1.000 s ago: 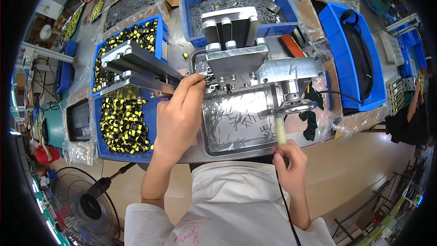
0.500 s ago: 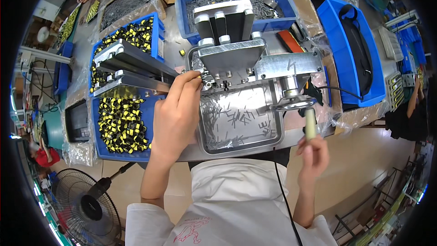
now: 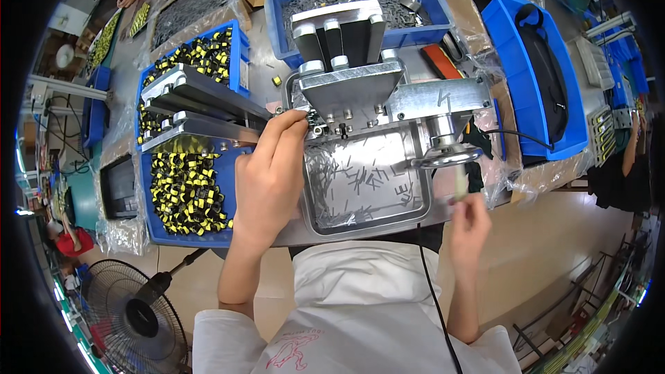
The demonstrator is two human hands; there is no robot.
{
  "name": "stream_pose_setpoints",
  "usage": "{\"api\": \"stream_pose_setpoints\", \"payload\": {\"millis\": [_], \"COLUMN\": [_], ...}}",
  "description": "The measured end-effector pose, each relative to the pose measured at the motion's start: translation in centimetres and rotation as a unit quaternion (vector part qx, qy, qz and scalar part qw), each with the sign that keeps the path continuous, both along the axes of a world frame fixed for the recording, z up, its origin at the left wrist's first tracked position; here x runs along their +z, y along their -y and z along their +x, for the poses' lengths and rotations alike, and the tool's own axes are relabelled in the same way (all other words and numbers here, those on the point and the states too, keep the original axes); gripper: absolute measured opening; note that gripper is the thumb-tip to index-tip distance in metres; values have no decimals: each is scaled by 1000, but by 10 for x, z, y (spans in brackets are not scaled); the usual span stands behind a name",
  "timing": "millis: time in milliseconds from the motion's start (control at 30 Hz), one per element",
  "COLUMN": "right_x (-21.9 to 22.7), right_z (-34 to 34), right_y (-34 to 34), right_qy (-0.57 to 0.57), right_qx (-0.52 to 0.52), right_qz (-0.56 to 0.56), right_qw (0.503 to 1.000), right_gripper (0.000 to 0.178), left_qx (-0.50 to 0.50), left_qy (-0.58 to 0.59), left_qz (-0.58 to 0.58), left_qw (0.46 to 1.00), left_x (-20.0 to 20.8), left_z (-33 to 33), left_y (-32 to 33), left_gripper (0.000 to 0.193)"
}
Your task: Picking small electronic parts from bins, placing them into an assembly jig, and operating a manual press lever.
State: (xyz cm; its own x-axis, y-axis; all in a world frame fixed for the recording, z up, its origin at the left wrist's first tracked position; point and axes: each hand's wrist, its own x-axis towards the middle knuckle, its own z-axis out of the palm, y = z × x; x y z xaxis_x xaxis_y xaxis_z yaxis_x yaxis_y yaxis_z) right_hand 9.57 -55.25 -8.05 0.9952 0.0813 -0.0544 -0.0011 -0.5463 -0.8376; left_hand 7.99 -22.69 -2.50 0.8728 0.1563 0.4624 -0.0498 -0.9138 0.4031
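Observation:
A metal bench fixture (image 3: 353, 90) with upright plates stands before me. At its left side my left hand (image 3: 270, 173) reaches in with fingers pressed together at the small working slot; whatever they pinch is hidden. On the right, a shiny handwheel (image 3: 447, 156) carries a pale crank handle (image 3: 461, 183), blurred by motion. My right hand (image 3: 470, 227) has its fingers closed around the handle's lower end. Below the fixture lies a metal tray (image 3: 332, 227) with loose grey strips (image 3: 367, 180) scattered in it.
Left of the fixture, two blue bins hold small black-and-yellow parts (image 3: 183, 194). A blue bin (image 3: 277, 21) of grey pieces stands behind. At right, another blue bin (image 3: 509, 83) contains a black strap. A fan (image 3: 138, 315) stands at lower left; a person in red works at far left.
My right hand and the crank handle have moved a little to the left, the handwheel turning with them. The left hand stays at the fixture's slot.

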Motion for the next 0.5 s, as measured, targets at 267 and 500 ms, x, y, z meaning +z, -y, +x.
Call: {"api": "stream_pose_setpoints", "payload": {"millis": [267, 500], "right_x": [14, -2], "right_z": [-15, -9], "right_y": [-14, -27], "right_qy": [-12, -13], "right_qx": [-37, -25], "right_qz": [189, -82], "right_qw": [981, 996], "right_gripper": [25, 25], "left_qx": [-5, -10], "left_qy": [9, 8], "left_qz": [9, 1], "left_qw": [1000, 1000], "left_x": [-4, -5], "left_z": [-2, 0], "left_y": [-4, -2], "left_gripper": [16, 16]}}
